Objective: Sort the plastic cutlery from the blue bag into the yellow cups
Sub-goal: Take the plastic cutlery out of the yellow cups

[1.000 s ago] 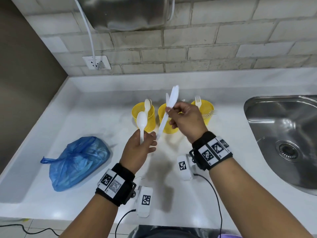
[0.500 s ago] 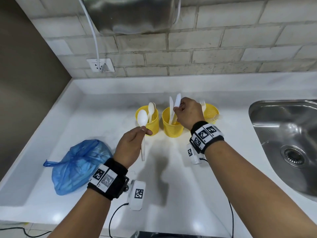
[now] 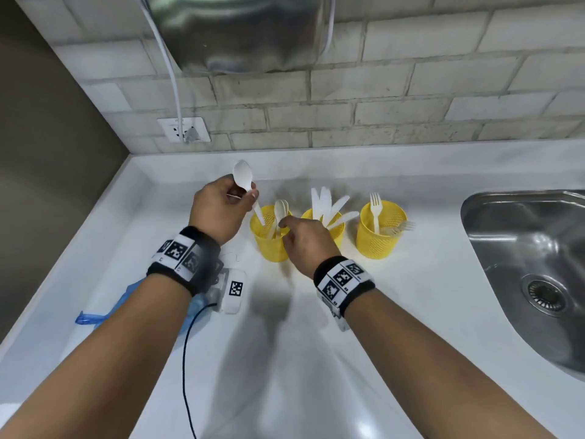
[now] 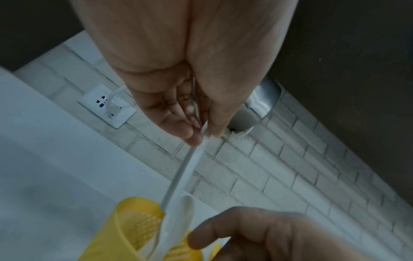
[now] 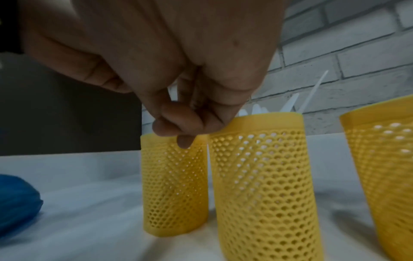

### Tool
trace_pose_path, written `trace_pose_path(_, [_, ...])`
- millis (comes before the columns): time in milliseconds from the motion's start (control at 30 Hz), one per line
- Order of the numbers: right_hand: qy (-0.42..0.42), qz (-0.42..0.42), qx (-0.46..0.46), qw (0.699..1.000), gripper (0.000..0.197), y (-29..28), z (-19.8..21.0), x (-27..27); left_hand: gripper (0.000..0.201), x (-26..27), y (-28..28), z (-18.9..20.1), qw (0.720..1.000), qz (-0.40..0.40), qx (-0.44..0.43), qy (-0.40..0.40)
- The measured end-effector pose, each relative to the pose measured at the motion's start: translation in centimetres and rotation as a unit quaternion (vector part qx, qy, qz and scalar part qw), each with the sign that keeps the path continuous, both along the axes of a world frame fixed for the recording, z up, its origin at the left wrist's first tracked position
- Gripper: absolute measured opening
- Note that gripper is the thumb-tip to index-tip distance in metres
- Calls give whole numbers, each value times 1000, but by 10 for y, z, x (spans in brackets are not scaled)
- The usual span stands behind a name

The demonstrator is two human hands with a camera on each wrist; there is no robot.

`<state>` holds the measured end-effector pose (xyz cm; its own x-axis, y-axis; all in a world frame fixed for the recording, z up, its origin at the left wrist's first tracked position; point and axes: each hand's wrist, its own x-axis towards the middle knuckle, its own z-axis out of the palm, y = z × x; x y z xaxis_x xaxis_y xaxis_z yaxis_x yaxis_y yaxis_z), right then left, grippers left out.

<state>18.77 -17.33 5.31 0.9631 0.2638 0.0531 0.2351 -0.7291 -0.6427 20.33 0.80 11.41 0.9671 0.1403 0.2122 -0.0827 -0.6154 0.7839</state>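
Knife released; left hand (image 3: pixel 218 213) pinches spoon (image 3: pixel 244 180).

Three perforated yellow plastic cups are set in a row on the white counter. The left cup (image 3: pixel 269 239) holds white plastic spoons (image 3: pixel 280 213); another white plastic spoon (image 3: pixel 243 179), bowl up, is angled with its handle tip inside that cup. White plastic knives (image 3: pixel 329 207) are leaned in the middle cup (image 3: pixel 338 229), white plastic forks (image 3: pixel 376 210) in the right cup (image 3: pixel 380 236). A crumpled blue plastic bag (image 5: pixel 15 199) is lying left of the cups.
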Motion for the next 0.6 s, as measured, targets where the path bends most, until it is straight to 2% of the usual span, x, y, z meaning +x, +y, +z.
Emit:
trace_pose_path(133, [-11, 4, -58, 998, 20, 10, 2, 4, 11, 18, 0, -15, 992, -2, 112, 55])
trace_pose_path(333, [-13, 2, -58, 998, 20, 9, 3, 1, 25, 25, -1, -43, 981, -24, 146, 129])
trace_pose_path(433, [-33, -19, -29, 999, 18, -3, 5, -3, 40, 18, 1, -47, 987, -3, 118, 108])
trace_pose_path(500, [-62, -46, -27, 997, 16, -15, 4, -8, 48, 9, 4, -50, 993, 4, 99, 67])
trace_pose_path(600, [-73, -67, -60, 993, 22, -33, -1, -17, 51, -9, 8, -56, 992, -19, 126, 1])
